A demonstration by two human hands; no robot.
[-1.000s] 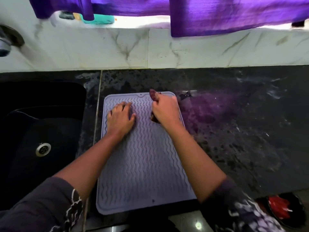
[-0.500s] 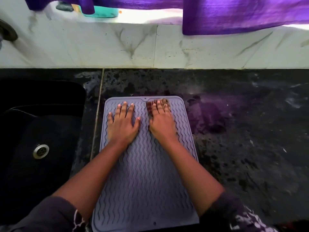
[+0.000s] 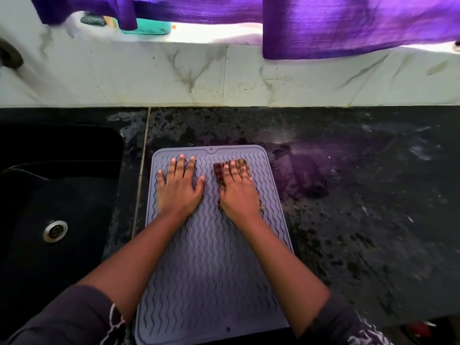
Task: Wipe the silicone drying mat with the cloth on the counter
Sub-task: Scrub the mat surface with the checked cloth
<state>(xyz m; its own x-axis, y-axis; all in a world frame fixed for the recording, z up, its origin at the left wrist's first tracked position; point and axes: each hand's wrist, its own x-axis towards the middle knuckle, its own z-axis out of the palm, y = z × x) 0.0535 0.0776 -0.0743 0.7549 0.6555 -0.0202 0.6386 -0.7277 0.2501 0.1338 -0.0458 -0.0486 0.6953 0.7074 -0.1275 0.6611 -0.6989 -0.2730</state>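
Silicone drying mat (image 3: pixel 214 257): grey-lilac, wave-ribbed, lay flat on the black stone counter (image 3: pixel 361 220), just right of the sink (image 3: pixel 54 195).

Left hand (image 3: pixel 179 189): fingers spread, palm flat on the mat's far-left part, holding nothing; judged to be steadying the mat.

Right hand (image 3: pixel 237 192): flat and open, pressing a small brown cloth (image 3: pixel 219 171) onto the mat's far-right part; the cloth showed only past the fingertips and thumb side.

Step in hand: wiping, apparently at the far end. The next move would call for drawing the cloth toward the near edge under even pressure while the other palm pins the mat.

Surroundings: drain (image 3: pixel 55 230) in the sink; marble backsplash (image 3: pixel 174 78); purple curtain (image 3: pixel 348 23) above. Counter looked wet and streaked. Nothing on the mat blocked the stroke.
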